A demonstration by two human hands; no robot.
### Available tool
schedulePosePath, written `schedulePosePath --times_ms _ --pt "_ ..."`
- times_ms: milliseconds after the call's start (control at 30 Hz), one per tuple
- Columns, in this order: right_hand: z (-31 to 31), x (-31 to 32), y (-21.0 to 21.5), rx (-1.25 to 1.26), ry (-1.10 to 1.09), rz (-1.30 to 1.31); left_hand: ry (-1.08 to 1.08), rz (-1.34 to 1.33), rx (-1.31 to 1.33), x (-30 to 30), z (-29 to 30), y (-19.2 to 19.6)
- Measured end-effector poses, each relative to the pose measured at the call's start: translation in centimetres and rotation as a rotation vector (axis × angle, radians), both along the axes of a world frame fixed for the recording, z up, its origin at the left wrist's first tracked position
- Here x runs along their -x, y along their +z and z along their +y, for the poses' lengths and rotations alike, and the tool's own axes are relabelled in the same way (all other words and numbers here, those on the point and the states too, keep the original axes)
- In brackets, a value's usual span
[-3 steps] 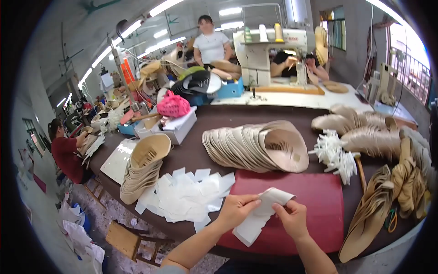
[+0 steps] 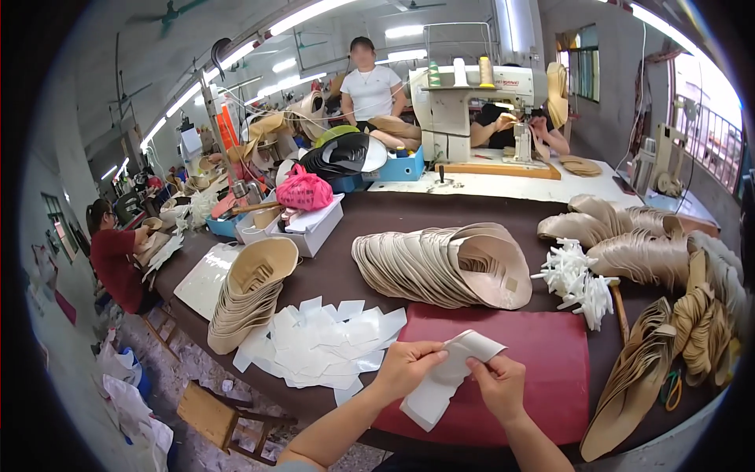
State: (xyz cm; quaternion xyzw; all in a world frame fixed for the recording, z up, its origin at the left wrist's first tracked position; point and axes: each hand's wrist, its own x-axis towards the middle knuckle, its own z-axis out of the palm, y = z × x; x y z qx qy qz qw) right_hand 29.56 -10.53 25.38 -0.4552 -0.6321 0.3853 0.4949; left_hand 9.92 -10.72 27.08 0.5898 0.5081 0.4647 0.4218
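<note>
My left hand [image 2: 407,370] pinches the upper left edge of a white sheet piece [image 2: 434,387] between thumb and fingers. On its right edge my right hand [image 2: 499,384] has a similar pinch. The piece hangs slanted between them, its top edge curling over and a corner pointing down, above a dark red mat [image 2: 543,354]. To the left of my hands lies a loose pile of flat white pieces [image 2: 318,346]. Beyond the mat a long nested stack of beige shoe uppers [image 2: 409,266] rests on its side, and a smaller stack of uppers [image 2: 242,307] leans at the left.
White strips [image 2: 578,282], a wooden handle [image 2: 620,311] and more beige uppers [image 2: 625,393] crowd the right side. A pink bag [image 2: 305,189] sits on a white box at the back left. Behind stands a sewing machine [image 2: 444,114] with a co-worker's hands. A wooden stool [image 2: 208,413] is lower left.
The view has tilted slightly, so the table and background sit a little lower. Both hands keep their pinch on the white sheet piece, almost unmoved.
</note>
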Motion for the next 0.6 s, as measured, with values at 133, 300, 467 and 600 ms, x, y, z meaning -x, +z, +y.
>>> schedulePosePath --times_ms 133,300,467,600 --pt "-2.6 -1.4 4.7 0.241 -0.081 0.309 0.200 0.138 -0.560 -0.5 -6.1 5.0" --pt "0.2 -1.0 6.5 0.377 0.107 0.797 -0.840 -0.712 0.597 -2.9 -8.1 -1.5" --pt "7.0 -0.4 -2.6 0.288 0.346 0.064 -0.688 -1.610 0.305 -4.6 1.9 -11.8" --pt "5.4 -1.8 -3.6 0.209 0.165 0.151 -0.129 -1.324 0.360 -5.9 4.4 -11.1"
